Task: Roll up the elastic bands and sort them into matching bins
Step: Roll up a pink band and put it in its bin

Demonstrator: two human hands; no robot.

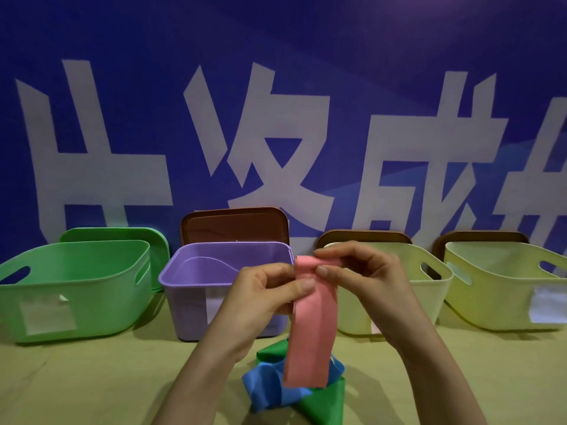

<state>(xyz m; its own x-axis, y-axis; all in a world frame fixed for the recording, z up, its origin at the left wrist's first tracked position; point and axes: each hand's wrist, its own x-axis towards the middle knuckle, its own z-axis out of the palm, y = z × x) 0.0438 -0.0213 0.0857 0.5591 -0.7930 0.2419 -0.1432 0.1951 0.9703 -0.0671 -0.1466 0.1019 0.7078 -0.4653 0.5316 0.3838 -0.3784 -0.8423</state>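
Green band and blue band lie heaped below the fingers; the pink band is just begun as a roll.
Both the left hand and right hand pinch the pink band's top end, where only a turn or so is wound and the long tail hangs to the heap. If either pinch slackens, the elastic will likely spring open. Uneven winding would skew the roll, and the tail may drag the blue band along. No pink bin shows, so a wrong drop is possible. The purple bin rim is close behind the fingers, with a pale yellow bin behind the right knuckles. Bare worktop lies open either side of the heap.
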